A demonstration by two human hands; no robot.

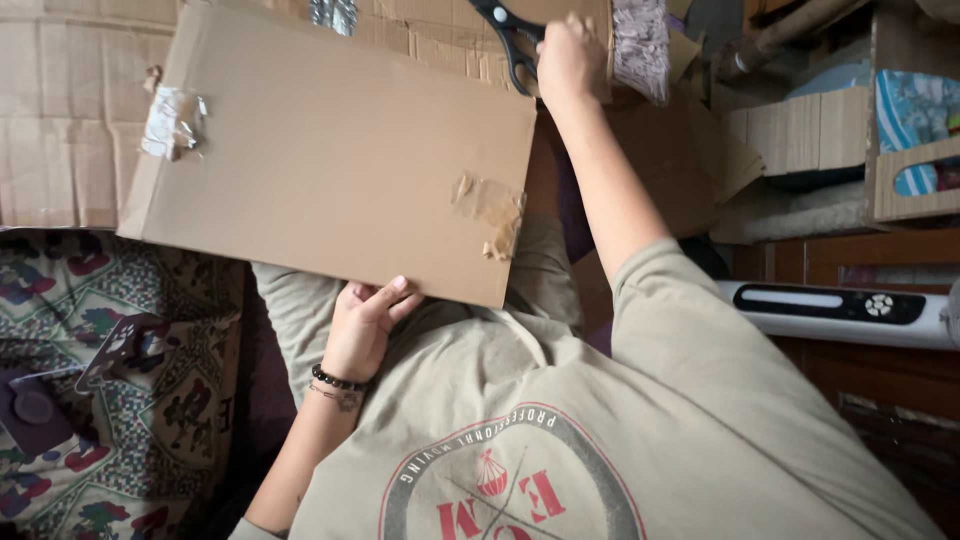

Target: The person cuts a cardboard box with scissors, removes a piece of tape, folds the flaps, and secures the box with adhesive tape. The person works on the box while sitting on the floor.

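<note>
Two hands: both on gear, one per item, details below left to right.
Patterned cloth (120, 400): near left, floral print in dark green and red, lies under the near-left corner of the cardboard sheet.
Tape scrap, left (172, 122): crumpled whitish tape stuck to the sheet's far-left edge.
Cardboard sheet (330, 150): large flat brown panel, centre-left, tilted so its long edge runs down to the right; rests over the person's lap, with more flattened cardboard (60, 110) behind it at far left.
Left hand (365, 320): near centre, at the sheet's near edge; fingers curled under the edge, thumb on top, so it grips the sheet. Beaded dark bracelet (338, 380) on the wrist.
Tape scrap, right (490, 212): clear-brown tape, wrinkled, near the sheet's right edge.
Scissors (510, 40): black handles, far centre, just past the sheet's far-right corner; blades run out of view at the top.
Right hand (570, 55): far centre-right, arm stretched out, fingers closed around the scissor handles; cannot tell how far the blades are apart.
Shirt (620, 430): beige, round red-and-grey print on the chest, near centre.
White device (840, 310): long white bar with a dark panel, right side, lying on a wooden surface.
Cardboard boxes (800, 130): far right, stacked, well apart from both hands.
</note>
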